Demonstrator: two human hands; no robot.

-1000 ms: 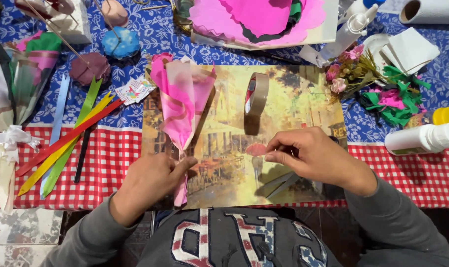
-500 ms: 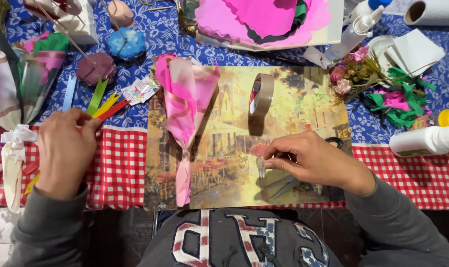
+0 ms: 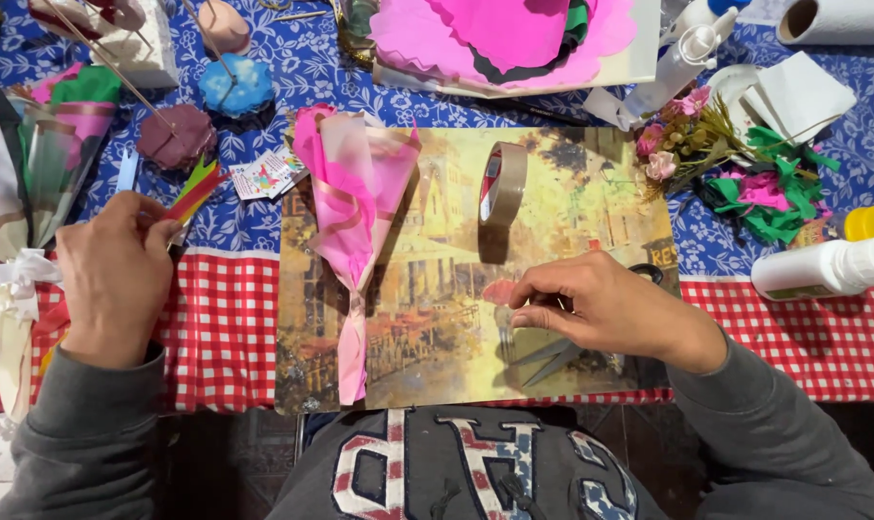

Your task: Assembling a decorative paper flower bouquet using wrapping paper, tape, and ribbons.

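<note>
Resting my left hand [image 3: 114, 274] on the coloured paper strips [image 3: 194, 189] at the table's left, fingers curled over them; my right hand [image 3: 600, 308] pinches a small pink piece [image 3: 499, 291] above grey scissors [image 3: 552, 354] on the yellow printed board [image 3: 572, 212].

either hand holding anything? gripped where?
Left hand grips the coloured paper strips near their lower ends. Right hand rests on scissors; grip unclear.

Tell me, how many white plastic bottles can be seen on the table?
2. One white bottle lies on its side at the right edge, beside a yellow cap. Another white bottle stands slanted at the top right, near the paper roll. Clutter may hide more.
</note>
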